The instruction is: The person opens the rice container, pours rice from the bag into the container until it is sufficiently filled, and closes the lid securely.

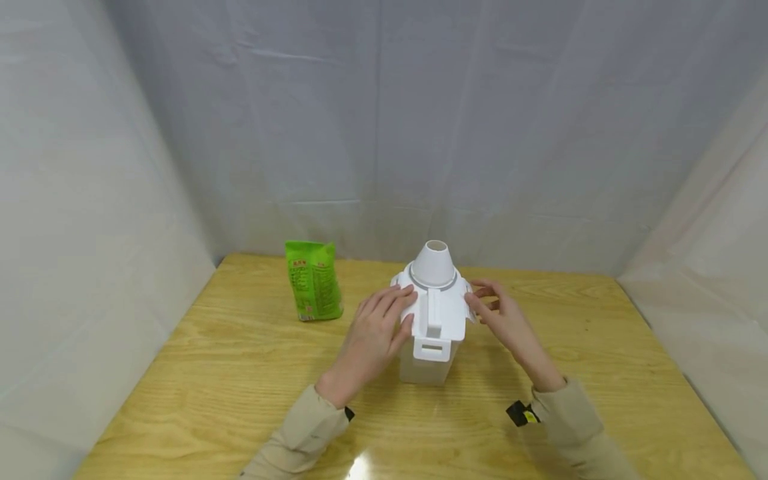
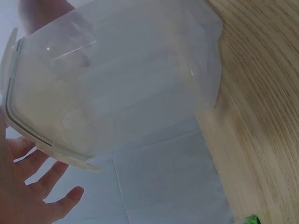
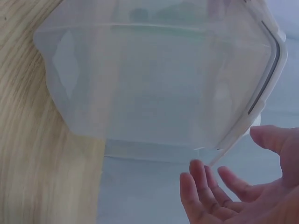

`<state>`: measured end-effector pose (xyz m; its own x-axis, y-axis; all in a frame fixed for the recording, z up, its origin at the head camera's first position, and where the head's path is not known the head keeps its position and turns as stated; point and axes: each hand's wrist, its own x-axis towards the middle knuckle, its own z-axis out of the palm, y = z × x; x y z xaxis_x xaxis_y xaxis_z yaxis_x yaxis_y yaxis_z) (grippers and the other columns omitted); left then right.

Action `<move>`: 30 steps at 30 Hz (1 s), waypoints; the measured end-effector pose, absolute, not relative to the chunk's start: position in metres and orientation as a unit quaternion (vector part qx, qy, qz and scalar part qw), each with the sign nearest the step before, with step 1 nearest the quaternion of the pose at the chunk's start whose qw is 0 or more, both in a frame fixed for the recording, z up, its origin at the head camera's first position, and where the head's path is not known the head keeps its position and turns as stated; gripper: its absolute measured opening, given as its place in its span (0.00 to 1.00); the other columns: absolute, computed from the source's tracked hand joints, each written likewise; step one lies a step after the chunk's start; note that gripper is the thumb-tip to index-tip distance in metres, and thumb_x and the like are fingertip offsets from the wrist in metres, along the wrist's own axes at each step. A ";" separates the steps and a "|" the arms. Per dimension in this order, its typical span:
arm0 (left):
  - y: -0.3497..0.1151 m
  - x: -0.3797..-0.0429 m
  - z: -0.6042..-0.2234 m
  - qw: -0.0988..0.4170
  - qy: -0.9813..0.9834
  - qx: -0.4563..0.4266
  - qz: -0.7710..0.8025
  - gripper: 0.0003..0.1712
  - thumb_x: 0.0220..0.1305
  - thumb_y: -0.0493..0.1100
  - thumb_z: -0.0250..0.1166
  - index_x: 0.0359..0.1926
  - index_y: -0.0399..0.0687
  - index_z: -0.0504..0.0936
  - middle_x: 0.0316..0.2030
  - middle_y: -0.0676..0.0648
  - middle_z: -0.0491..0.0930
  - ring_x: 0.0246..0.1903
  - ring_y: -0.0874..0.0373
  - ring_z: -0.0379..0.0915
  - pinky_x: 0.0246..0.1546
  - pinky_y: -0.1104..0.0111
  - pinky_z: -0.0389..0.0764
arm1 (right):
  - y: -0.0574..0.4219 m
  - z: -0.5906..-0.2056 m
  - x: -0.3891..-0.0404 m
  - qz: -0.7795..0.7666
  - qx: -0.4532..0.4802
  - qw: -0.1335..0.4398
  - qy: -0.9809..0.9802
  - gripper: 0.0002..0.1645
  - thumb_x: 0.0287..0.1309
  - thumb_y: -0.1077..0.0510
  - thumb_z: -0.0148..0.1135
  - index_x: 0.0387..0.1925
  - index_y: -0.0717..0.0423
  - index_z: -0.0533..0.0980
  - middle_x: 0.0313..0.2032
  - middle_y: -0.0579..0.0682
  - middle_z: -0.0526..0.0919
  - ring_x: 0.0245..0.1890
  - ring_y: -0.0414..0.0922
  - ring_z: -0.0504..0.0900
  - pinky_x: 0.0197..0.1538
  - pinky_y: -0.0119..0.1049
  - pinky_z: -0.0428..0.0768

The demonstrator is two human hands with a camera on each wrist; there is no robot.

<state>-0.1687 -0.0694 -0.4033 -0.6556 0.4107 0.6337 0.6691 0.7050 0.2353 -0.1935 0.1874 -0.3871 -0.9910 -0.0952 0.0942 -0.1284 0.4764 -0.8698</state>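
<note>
A translucent plastic storage container stands upright on the table, with a white lid on it. The lid carries a cone-shaped spout, a raised handle-like bar and a slotted front latch. My left hand rests at the lid's left edge; in the left wrist view its fingers are spread beside a side latch. At the right edge, my right hand has its thumb by the lid and its loosely bent fingers near the right latch flap.
A green printed bag stands upright on the wooden table, left of the container. Pale sheets hang as a back wall and along both sides. A black band with a yellow mark shows by the right sleeve.
</note>
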 end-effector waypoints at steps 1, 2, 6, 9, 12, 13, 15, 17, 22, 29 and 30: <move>-0.069 -0.169 -0.403 0.281 -0.879 -0.307 -0.231 0.23 0.78 0.47 0.50 0.65 0.43 0.76 0.64 0.43 0.76 0.65 0.46 0.70 0.67 0.50 0.70 | 0.187 -0.387 -0.192 0.500 0.066 0.029 -0.863 0.31 0.74 0.50 0.58 0.68 0.64 0.67 0.57 0.66 0.76 0.49 0.56 0.80 0.49 0.42 0.81; -0.069 -0.169 -0.404 0.282 -0.879 -0.307 -0.232 0.23 0.78 0.47 0.50 0.65 0.43 0.76 0.64 0.43 0.76 0.65 0.46 0.70 0.67 0.50 0.70 | 0.187 -0.386 -0.192 0.490 0.069 0.043 -0.868 0.30 0.73 0.50 0.58 0.68 0.64 0.68 0.58 0.66 0.76 0.50 0.57 0.80 0.50 0.43 0.80; -0.070 -0.169 -0.404 0.284 -0.877 -0.308 -0.234 0.23 0.78 0.47 0.50 0.65 0.42 0.77 0.64 0.43 0.77 0.65 0.46 0.70 0.67 0.50 0.71 | 0.182 -0.383 -0.187 0.461 0.083 0.097 -0.878 0.26 0.72 0.54 0.61 0.64 0.65 0.71 0.59 0.64 0.78 0.52 0.59 0.81 0.52 0.47 0.79; -0.070 -0.170 -0.404 0.287 -0.875 -0.310 -0.234 0.23 0.78 0.48 0.49 0.65 0.42 0.77 0.64 0.43 0.77 0.65 0.46 0.70 0.67 0.50 0.71 | 0.176 -0.380 -0.181 0.449 0.108 0.142 -0.875 0.22 0.69 0.58 0.63 0.59 0.66 0.75 0.56 0.64 0.79 0.49 0.58 0.81 0.50 0.51 0.82; -0.070 -0.170 -0.405 0.292 -0.873 -0.312 -0.235 0.23 0.78 0.48 0.48 0.64 0.42 0.77 0.63 0.43 0.77 0.64 0.46 0.71 0.66 0.51 0.71 | 0.170 -0.380 -0.175 0.427 0.143 0.192 -0.872 0.17 0.64 0.61 0.68 0.53 0.64 0.79 0.51 0.62 0.81 0.47 0.56 0.82 0.47 0.53 0.83; -0.069 -0.170 -0.405 0.294 -0.872 -0.312 -0.235 0.23 0.78 0.48 0.48 0.64 0.42 0.77 0.63 0.43 0.77 0.64 0.46 0.71 0.66 0.51 0.71 | 0.168 -0.381 -0.173 0.418 0.157 0.210 -0.870 0.16 0.63 0.62 0.70 0.50 0.63 0.81 0.50 0.61 0.81 0.46 0.56 0.82 0.46 0.52 0.84; -0.069 -0.171 -0.405 0.297 -0.870 -0.313 -0.237 0.23 0.78 0.47 0.49 0.63 0.42 0.78 0.63 0.43 0.77 0.63 0.46 0.71 0.66 0.51 0.71 | 0.164 -0.382 -0.171 0.398 0.181 0.243 -0.866 0.15 0.58 0.64 0.73 0.47 0.61 0.83 0.48 0.59 0.82 0.45 0.54 0.82 0.44 0.50 0.84; -0.069 -0.171 -0.406 0.299 -0.869 -0.314 -0.239 0.22 0.77 0.47 0.49 0.63 0.42 0.78 0.63 0.43 0.77 0.63 0.46 0.71 0.66 0.52 0.71 | 0.161 -0.384 -0.170 0.380 0.202 0.271 -0.861 0.15 0.54 0.65 0.76 0.45 0.60 0.84 0.46 0.58 0.82 0.43 0.53 0.82 0.41 0.48 0.84; -0.068 -0.171 -0.408 0.306 -0.866 -0.315 -0.238 0.23 0.78 0.47 0.49 0.63 0.41 0.78 0.63 0.43 0.78 0.63 0.46 0.71 0.67 0.52 0.70 | 0.157 -0.386 -0.169 0.351 0.221 0.305 -0.857 0.17 0.49 0.67 0.78 0.43 0.58 0.85 0.41 0.55 0.84 0.40 0.50 0.81 0.38 0.46 0.80; -0.068 -0.172 -0.408 0.312 -0.863 -0.315 -0.241 0.22 0.77 0.46 0.50 0.62 0.41 0.78 0.62 0.43 0.78 0.63 0.45 0.72 0.67 0.52 0.70 | 0.155 -0.386 -0.167 0.333 0.223 0.320 -0.859 0.16 0.50 0.66 0.78 0.42 0.58 0.85 0.40 0.55 0.85 0.40 0.51 0.82 0.41 0.46 0.80; -0.068 -0.171 -0.408 0.311 -0.864 -0.314 -0.242 0.22 0.77 0.46 0.50 0.62 0.41 0.78 0.62 0.42 0.78 0.63 0.45 0.72 0.67 0.52 0.70 | 0.154 -0.386 -0.167 0.330 0.223 0.320 -0.859 0.16 0.50 0.65 0.78 0.43 0.59 0.85 0.39 0.54 0.85 0.41 0.51 0.82 0.42 0.46 0.80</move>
<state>-0.1715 -0.0682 -0.4079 -0.6094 0.3916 0.6893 0.6927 0.6859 0.2227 -0.1672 0.1537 -0.3859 -0.6948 -0.1722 0.6983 -0.5956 0.6821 -0.4244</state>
